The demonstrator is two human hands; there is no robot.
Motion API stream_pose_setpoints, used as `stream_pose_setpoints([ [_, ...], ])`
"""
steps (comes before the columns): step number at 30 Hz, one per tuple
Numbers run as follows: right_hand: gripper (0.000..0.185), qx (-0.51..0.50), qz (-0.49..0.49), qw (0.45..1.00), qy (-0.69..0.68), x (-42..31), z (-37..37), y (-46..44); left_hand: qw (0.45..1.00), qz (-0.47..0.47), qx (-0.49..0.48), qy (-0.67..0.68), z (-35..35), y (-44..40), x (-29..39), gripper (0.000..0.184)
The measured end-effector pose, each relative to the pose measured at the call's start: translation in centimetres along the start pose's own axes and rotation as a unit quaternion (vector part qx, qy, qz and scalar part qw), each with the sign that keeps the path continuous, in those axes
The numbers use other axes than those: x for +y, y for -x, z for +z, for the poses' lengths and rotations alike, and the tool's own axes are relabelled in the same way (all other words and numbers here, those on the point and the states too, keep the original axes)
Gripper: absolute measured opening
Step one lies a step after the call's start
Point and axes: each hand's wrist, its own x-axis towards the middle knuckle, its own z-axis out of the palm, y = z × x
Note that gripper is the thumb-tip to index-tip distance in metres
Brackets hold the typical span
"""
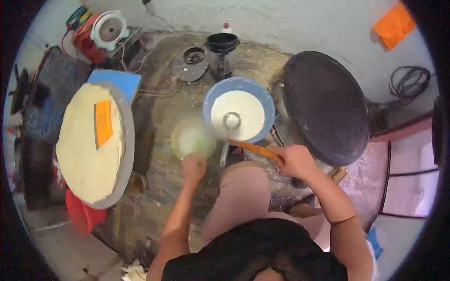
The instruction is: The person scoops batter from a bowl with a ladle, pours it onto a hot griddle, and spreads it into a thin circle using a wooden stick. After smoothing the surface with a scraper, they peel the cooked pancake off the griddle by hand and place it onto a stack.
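My left hand [193, 165] grips the near rim of a pale, greenish bowl [176, 146] with whitish contents. My right hand [294, 160] is closed on the orange-brown handle of a long tool [253, 148]. The tool's far end is smeared by motion near the bowl, so its kind is unclear. Beyond the tool is a blue basin [268, 100] of white batter [246, 110]. A metal ladle [224, 154] rests in it, its handle hanging over the near rim.
A large black round griddle [328, 107] stands at right. On the left, a thick stack of pale flatbreads [82, 154] carries an orange packet [103, 124]. Behind the basin are a dark container [222, 58] and a dark lid [191, 69]. A blower-like machine [110, 30] sits at upper left.
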Motion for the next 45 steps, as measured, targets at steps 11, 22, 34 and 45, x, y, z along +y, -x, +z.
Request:
stream_pose_setpoints([
  [11,0.019,-0.156,-0.009,0.984,0.084,-3.0,8.8,-11.9,0.946,-0.314,-0.069,0.029,3.6,1.3,-3.8,0.028],
  [22,0.022,-0.16,0.081,0.983,-0.026,-2.0,10.5,-11.9,0.955,-0.279,0.029,0.101,8.9,2.0,-9.8,0.031],
  [34,0.023,-0.117,-0.063,0.985,0.112,-3.0,11.5,-10.8,0.961,-0.264,0.04,0.07,9.1,2.9,-8.4,0.034],
  [45,0.022,-0.178,0.03,0.98,-0.088,-0.7,13.3,-12.6,0.952,-0.256,0.09,0.138,7.1,5.1,-5.2,0.029],
])
